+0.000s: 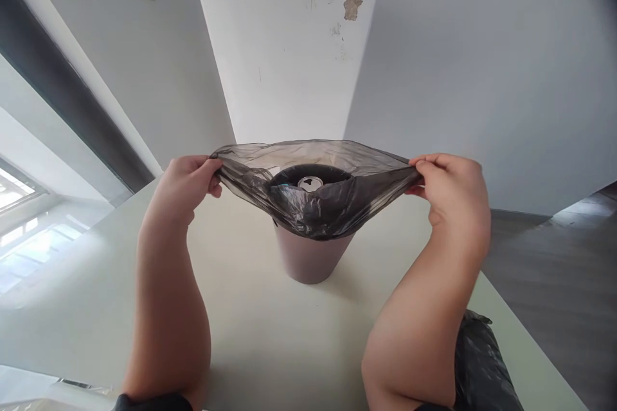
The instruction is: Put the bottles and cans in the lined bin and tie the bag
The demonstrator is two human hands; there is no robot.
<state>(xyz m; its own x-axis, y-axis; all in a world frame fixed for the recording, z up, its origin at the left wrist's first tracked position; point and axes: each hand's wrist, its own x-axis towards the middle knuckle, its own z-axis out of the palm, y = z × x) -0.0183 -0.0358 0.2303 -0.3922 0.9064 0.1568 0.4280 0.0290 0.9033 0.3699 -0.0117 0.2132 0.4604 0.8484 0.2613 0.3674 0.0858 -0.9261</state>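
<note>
A thin, see-through black trash bag (332,209) is stretched wide between my two hands, over the top of a pinkish trash bin (313,257). My left hand (190,183) pinches the bag's edge on the left, fingers closed. On the right, my right hand (446,183) pinches the opposite edge in the same way. The bag's near side hangs down over the bin's front rim. Inside the dark mouth of the bin the top of a drink can (310,183) shows. The bin stands upright on a pale table (270,334).
A black plastic bundle (484,359) lies at the table's right edge, partly behind my right forearm. Beyond the table stands a white cabinet or fridge (289,51) with a peeled patch. A window (17,186) is at the left, and grey floor (554,282) shows at the right.
</note>
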